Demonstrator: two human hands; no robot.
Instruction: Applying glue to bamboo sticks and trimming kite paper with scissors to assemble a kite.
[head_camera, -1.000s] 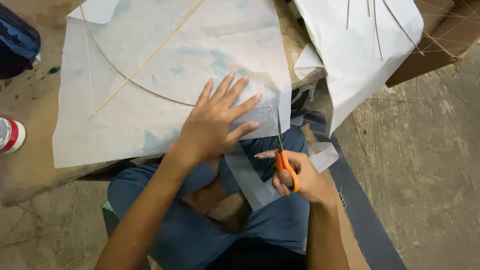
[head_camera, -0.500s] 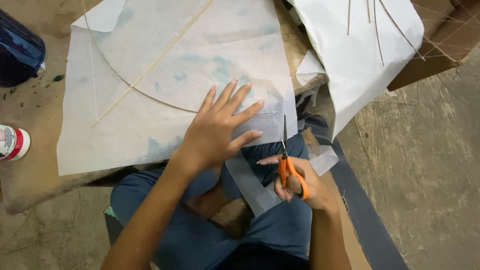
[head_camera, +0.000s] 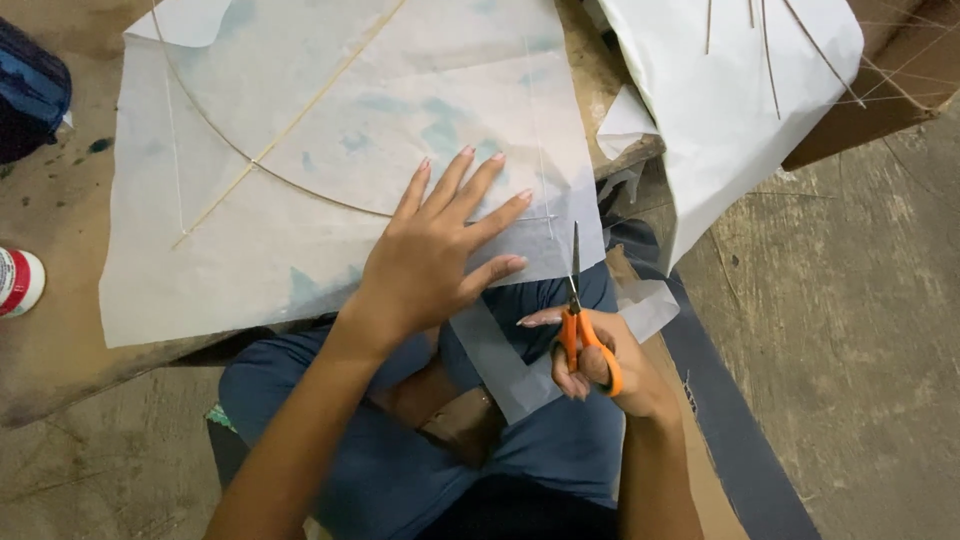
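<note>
Tissue paper (head_camera: 330, 250), thin and white with faint bluish patches, lay flat on the desk (head_camera: 60, 350), its near edge hanging past the desk edge over the person's lap. The left hand (head_camera: 435, 265) pressed it down with the fingers (head_camera: 470, 190) spread wide and flat, gripping nothing. Under the sheet ran a straight bamboo spine (head_camera: 300, 115) and a curved bamboo bow (head_camera: 290, 185), both just beyond those fingertips. The right hand (head_camera: 600, 360) had its fingers closed through the orange loops of a pair of scissors (head_camera: 577, 310); the blades pointed away from the body and looked shut or nearly so, their tip at the sheet's near edge just right of the left fingertips. A cut strip of paper (head_camera: 505, 365) drooped from the sheet between the two hands.

The paper looked fragile, so it could likely tear if the blades snagged or the pressing hand slid. The blade tip stood near the left fingers, so a slip could nick them. A cut wandering off line could reach the bow.

The desk was worn and brown, spotted with stains. On its far left, well away from the fingers, sat a red-and-white container (head_camera: 18, 283) and a dark blue bag (head_camera: 35, 95). To the right hung a white kite (head_camera: 740, 110) with thin sticks, above a rough concrete floor (head_camera: 860, 350)
</note>
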